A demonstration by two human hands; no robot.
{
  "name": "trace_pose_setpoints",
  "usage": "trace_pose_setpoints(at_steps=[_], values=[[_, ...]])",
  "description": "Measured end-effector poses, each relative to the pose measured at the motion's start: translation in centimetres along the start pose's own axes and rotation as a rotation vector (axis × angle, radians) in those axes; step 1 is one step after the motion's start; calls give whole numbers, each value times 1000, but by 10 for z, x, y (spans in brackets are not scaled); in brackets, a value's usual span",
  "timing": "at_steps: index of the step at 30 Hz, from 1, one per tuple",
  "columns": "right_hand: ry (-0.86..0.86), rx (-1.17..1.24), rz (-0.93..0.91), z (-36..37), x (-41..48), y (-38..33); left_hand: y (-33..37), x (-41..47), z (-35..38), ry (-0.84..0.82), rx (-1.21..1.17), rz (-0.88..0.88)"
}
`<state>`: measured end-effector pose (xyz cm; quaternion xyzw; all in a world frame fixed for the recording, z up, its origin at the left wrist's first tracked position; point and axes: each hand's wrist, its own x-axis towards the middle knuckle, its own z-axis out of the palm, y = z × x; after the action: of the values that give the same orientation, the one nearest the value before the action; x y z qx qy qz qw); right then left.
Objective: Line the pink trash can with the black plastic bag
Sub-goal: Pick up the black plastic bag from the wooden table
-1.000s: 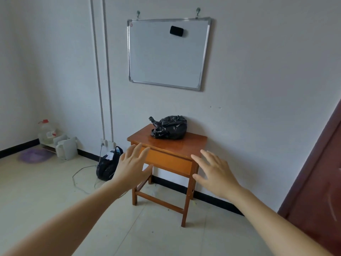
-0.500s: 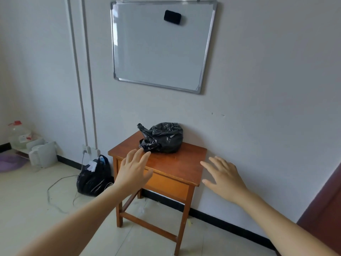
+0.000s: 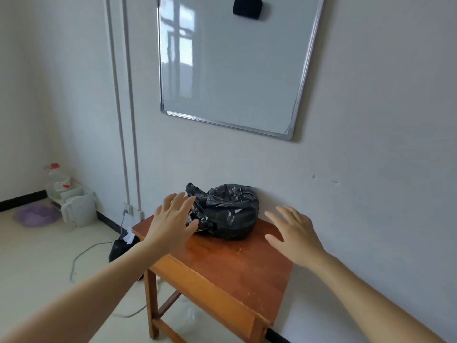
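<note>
1. Left hand (image 3: 173, 222) is spread flat, fingers apart, palm facing down and away. It's holding nothing. It sits right at the left side of the crumpled black plastic bag (image 3: 226, 210) and overlaps its edge from this angle; can't tell if the fingertips actually touch the plastic.
2. Right hand (image 3: 295, 233) is also wide open and empty, hovering over the right part of the tabletop, near the bag but clearly apart from it.
3. The bag itself is a shiny, wrinkled black bundle with a twisted tail poking up at its upper left. It sits at the back of the small reddish-brown wooden table (image 3: 235, 263), close to the wall.
4. Both bare forearms come in from the bottom corners, one either side of the table.
5. On the wall above hangs a silver-framed whiteboard (image 3: 232, 68) with a black eraser (image 3: 248, 8) stuck near its top edge.
6. Down on the floor left of the table there's another stuffed black bag (image 3: 122, 247), a loose grey cable (image 3: 81, 256), some white plastic containers (image 3: 79, 209) and a clear jug with a red cap (image 3: 55, 180) in the corner.
</note>
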<state>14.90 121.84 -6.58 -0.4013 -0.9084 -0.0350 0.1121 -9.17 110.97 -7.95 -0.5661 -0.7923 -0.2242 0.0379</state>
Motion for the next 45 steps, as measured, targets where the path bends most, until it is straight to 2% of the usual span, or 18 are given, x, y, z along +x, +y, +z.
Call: trace_pose_setpoints(at_steps=[7,13,21,25,26,27,29,32,37,41,45], values=[[-216,54,-112,82,56,15,-18,21,64,-173,112,-91],[-184,46,-102,107,126,33,-47,75,103,-216,88,-144],[-268,-40,-98,140,228,33,-73,163,179,-375,149,18],[-328,-66,-104,166,267,22,-85,201,204,-431,290,102],[-334,-75,-117,173,273,20,-88,206,211,-485,254,138],[-337,-92,-137,176,276,20,-88,207,219,-470,231,189],[-405,-133,-181,202,302,17,-108,219,243,-584,217,184],[-431,-195,-269,212,301,24,-115,215,244,-565,273,205],[-531,-232,-312,240,300,23,-141,218,239,-588,282,215],[-471,-225,-331,248,297,20,-146,218,224,-567,221,150],[-241,-179,-378,238,303,25,-141,207,193,-424,-54,-52]])
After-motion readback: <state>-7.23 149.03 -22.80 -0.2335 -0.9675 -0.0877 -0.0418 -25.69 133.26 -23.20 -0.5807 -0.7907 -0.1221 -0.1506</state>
